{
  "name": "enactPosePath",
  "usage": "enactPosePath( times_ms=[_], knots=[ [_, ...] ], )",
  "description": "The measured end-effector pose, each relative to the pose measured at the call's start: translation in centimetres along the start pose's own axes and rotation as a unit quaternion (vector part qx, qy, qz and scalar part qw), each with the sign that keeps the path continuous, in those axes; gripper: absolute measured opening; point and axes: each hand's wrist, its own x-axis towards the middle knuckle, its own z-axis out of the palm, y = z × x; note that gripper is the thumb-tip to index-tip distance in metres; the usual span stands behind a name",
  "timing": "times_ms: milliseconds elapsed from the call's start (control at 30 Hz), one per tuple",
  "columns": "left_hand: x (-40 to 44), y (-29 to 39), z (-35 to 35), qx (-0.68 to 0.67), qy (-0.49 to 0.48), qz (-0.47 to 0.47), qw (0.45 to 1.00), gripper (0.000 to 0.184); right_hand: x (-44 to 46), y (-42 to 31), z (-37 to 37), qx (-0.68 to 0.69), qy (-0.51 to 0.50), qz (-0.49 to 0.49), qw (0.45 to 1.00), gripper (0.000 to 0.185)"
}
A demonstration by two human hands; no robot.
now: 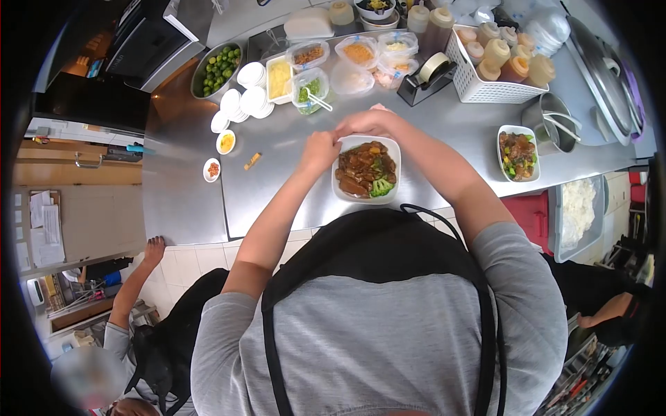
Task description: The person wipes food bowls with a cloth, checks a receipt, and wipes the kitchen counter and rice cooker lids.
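Near the middle of the frame, a white bowl stands on the metal surface, filled with brown meat in sauce and, toward its lower right, broccoli. The left hand is at the bowl's upper-left corner, and the right hand lies across just above its upper edge, so that the fingers of both come together there. Each grip has its fingers bent inward; whether either one pinches the rim or something small cannot be told, since the hands themselves hide it.

At the right of the frame stands a second bowl of similar food, beside a metal pot. Above the hands, toward the upper right, are a tape dispenser and a white basket of squeeze bottles. Toward the upper left, tongs rest in a tub of chopped greens, near stacked small dishes and limes. At the lower left, another person's hand touches the surface's edge.
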Motion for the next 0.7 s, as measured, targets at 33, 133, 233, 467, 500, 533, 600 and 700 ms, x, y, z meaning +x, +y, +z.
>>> enactPosePath(
  times_ms=[33,133,233,467,500,533,600,700],
  knots=[
    [0.0,0.1,0.2,-0.006,0.025,0.015,1.0,0.013,-0.5,0.5,0.1,0.001,-0.002,0.001,1.0,0.028],
    [-0.1,-0.1,0.8,-0.021,0.062,0.041,0.997,0.013,-2.7,0.9,0.9,0.067,0.059,-0.004,0.996,0.031],
    [-0.1,-0.6,1.0,-0.025,0.069,0.031,0.997,0.014,-6.7,-0.9,1.3,0.057,0.145,0.034,0.987,0.034],
    [-0.9,-1.2,1.1,-0.089,0.061,-0.058,0.993,0.012,-11.6,4.2,3.2,0.078,0.302,-0.009,0.95,0.022],
    [-1.1,-1.4,1.0,-0.088,0.06,-0.057,0.993,0.012,-12.4,5.2,3.8,0.149,0.325,0.013,0.934,0.023],
    [-1.4,-1.6,0.8,-0.091,0.05,-0.072,0.992,0.012,-13.9,4.8,4.3,0.149,0.326,0.013,0.933,0.023],
    [-2.2,-2.4,0.3,-0.093,0.04,-0.086,0.991,0.013,-17.2,3.9,5.1,0.042,0.256,0.011,0.966,0.02],
    [-3.0,-3.0,-0.6,-0.196,-0.029,-0.134,0.971,0.013,-19.8,4.5,4.9,0.08,0.319,0.043,0.943,0.019]
  ],
)
